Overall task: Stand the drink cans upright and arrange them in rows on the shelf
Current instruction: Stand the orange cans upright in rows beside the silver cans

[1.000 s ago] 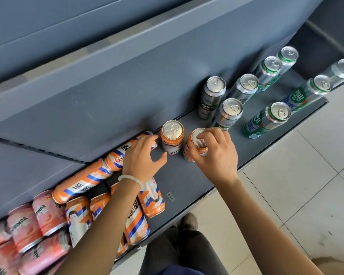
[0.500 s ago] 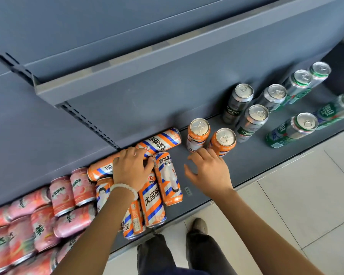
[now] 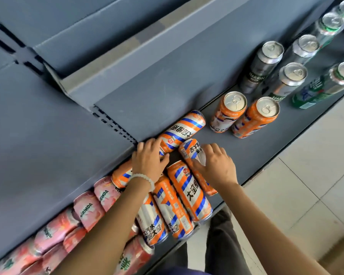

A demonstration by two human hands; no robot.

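Both hands have left the 2 upright orange cans (image 3: 244,114). Left hand (image 3: 149,159) now grips a lying orange can (image 3: 182,131) against the shelf (image 3: 276,147) back; right hand (image 3: 216,165) grips another lying can (image 3: 191,150) beside it.

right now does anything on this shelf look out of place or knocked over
Yes. Several orange striped cans lie on their sides in a loose pile, pointing different ways, and the pink cans left of them are toppled too. Only two orange cans stand upright, beside the upright beer cans. Nothing looks spilled or dented.
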